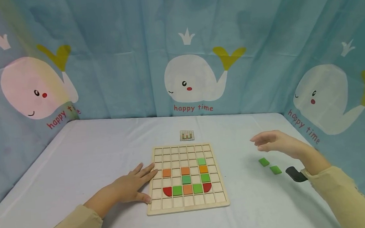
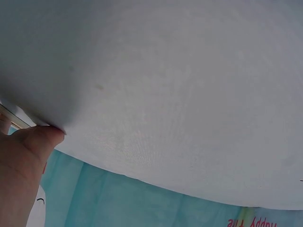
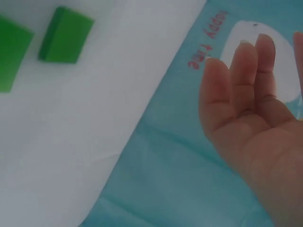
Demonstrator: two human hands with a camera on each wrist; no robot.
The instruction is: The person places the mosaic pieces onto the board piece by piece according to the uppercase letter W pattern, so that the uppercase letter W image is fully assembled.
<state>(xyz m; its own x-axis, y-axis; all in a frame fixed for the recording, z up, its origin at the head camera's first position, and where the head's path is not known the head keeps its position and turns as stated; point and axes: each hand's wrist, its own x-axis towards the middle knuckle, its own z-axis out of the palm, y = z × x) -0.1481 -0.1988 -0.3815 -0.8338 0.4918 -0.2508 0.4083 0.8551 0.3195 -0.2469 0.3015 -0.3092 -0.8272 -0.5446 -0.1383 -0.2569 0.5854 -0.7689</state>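
Note:
My left hand (image 1: 132, 185) lies with spread fingers at the left edge of a square wooden grid board (image 1: 167, 203); its fingertips and thumb touch the rim. Several flat tiles sit in the board's cells: orange ones, green ones such as the light green tile (image 1: 201, 161), and two red rounded ones, including the red tile (image 1: 167, 191). To the right, my right hand (image 1: 278, 143) hovers over the table, fingers relaxed and holding nothing. Below it lie two loose green tiles (image 1: 264, 162), and the right wrist view shows a green tile (image 3: 67, 36) near the hand.
Behind the board lies a small pattern card (image 1: 186, 135) with a printed grid. A white cloth covers the table (image 1: 117, 147). Blue curtains (image 1: 117, 62) with whale prints stand around its back and sides. A dark curved object (image 1: 296, 174) shows beside my right wrist.

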